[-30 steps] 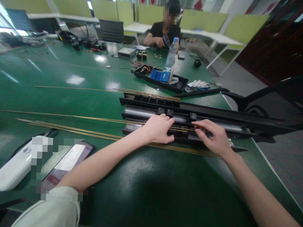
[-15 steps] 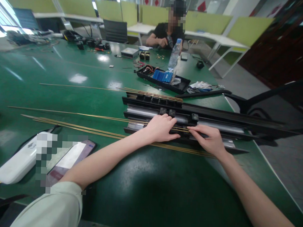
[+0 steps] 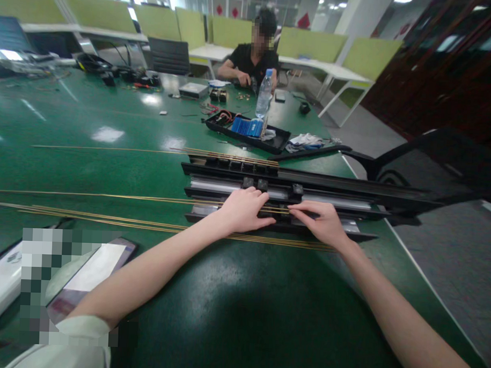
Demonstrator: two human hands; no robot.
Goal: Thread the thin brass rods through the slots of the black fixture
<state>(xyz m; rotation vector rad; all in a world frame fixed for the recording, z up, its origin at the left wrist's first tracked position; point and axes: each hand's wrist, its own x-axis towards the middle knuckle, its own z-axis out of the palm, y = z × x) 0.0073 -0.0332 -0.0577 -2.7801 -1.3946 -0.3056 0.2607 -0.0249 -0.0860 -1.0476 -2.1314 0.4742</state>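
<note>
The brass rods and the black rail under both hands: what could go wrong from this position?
1. The brass rods are thin and stretch far left from under the left hand; pressing or lifting at one end could bend them.
2. The black rail overhangs the table edge on the right; a push from the right hand might tip it.
3. The phone lies near the left forearm and might get knocked.

The left hand covers the part of the black rail assembly under its palm, and its fingertips are curled out of sight over a brass rod. Just right of it, the right hand hides more of that rail. The brass rods' left ends run off the picture's edge. Left of the rail, a phone is partly blurred.
</note>
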